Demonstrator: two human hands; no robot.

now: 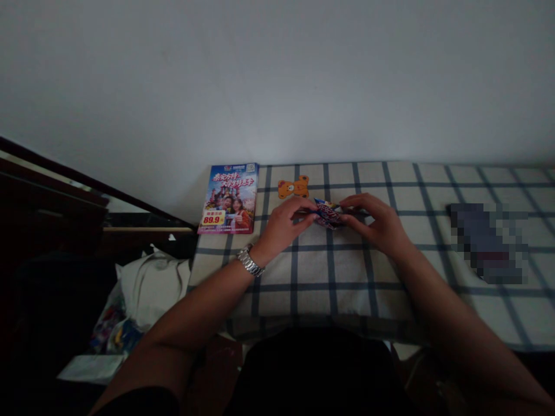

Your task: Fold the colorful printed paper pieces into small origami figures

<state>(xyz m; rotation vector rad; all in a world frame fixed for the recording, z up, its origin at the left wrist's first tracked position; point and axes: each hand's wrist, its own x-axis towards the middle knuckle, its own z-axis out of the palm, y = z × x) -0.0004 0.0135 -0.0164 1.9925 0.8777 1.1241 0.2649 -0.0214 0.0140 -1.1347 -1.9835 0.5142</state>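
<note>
Small printed paper [328, 214] is pinched at both ends by left hand [284, 222] and right hand [375, 222], held low on the checked cloth [329, 277], seemingly for steadiness, right of the flyer [229, 198].

The left hand [284, 222] (a metal watch [250, 260] at its wrist) and the right hand [375, 222] pinched a small colourful wrapper [328, 214] between them over the checked cloth [312, 277]. An orange bear [293, 187] lay just behind it, and a flyer [229, 198] further left.

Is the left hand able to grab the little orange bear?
Probably yes: the orange bear lies just beyond the left hand, nothing between, though that hand is pinching the colourful paper with the right hand.
</note>
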